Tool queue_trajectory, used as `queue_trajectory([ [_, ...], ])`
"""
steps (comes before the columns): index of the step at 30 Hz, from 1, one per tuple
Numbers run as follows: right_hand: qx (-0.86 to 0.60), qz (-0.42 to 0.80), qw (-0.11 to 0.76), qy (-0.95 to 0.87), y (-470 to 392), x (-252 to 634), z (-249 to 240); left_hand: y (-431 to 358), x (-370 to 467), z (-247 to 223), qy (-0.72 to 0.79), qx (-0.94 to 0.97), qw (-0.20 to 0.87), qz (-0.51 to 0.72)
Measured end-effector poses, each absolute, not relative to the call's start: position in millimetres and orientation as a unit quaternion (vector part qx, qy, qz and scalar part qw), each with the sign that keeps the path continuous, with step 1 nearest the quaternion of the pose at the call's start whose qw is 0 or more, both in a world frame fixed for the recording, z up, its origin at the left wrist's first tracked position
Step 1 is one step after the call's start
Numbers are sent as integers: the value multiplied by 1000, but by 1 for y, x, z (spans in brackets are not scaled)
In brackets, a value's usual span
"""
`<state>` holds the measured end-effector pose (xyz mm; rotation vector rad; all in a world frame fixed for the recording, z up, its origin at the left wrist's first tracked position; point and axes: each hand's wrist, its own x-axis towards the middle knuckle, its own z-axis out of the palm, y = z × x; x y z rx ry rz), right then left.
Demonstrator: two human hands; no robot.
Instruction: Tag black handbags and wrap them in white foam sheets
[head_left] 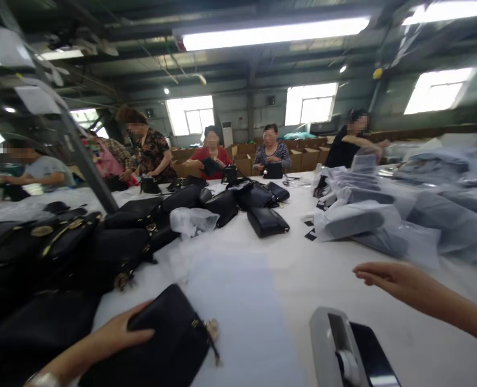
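Observation:
My left hand grips a black handbag at the near left, thumb on its upper face and the other fingers out of sight behind it. A tassel and a gold-coloured charm hang at the bag's right side. Beneath and beside the bag lies a sheet of thin white wrapping. My right hand is above the table at the right, fingers stretched out with nothing in them. Nearest to it are a grey dispenser-like device holding a white roll and a dark phone-like slab.
Black handbags are heaped along the left, and one lone black bag lies mid-table. Bags in translucent wrapping pile up at the right. A slanting metal post rises at the left. Several people work across the table, with cardboard boxes behind them.

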<state>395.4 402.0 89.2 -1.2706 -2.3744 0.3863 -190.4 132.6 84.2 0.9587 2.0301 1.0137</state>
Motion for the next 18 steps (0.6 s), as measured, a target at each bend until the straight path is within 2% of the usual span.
queue_trajectory([
  [2,-417,162,168,-879,370,383,98,120,-190,97,726,392,438,358],
  [5,-373,173,161,-897,324,353,106,107,-188,119,716,348,432,424],
  [10,-332,285,150,-887,235,276,114,83,-181,165,675,349,425,492],
  [14,-320,436,218,-812,169,209,111,57,-165,185,624,364,425,546],
  [18,-264,559,317,-719,113,158,105,31,-118,159,573,368,410,606],
])
